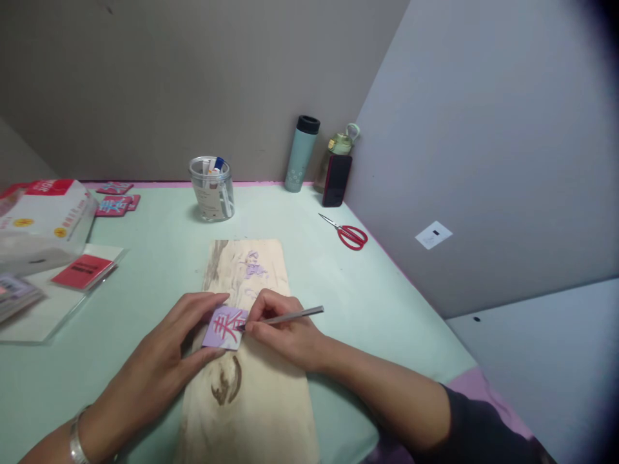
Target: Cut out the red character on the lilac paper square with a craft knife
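If left hand [162, 348], fingers clamped (I think?) on card [215, 330] near left edge of board [273, 419], slips, pen [297, 314] pinched in right hand [294, 341] could skid.

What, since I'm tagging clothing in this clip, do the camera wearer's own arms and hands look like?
Both hands are ungloved. The left hand has a shiny silvery band at its wrist. Above the bare right hand, a dark sleeve ends near the elbow.

left hand [167, 341] held a wide pinch, thumb [206, 358] below fingers [199, 305]; right hand [287, 328] pinched tightly, knuckles bent, right forearm [387, 390] slanting rightward.
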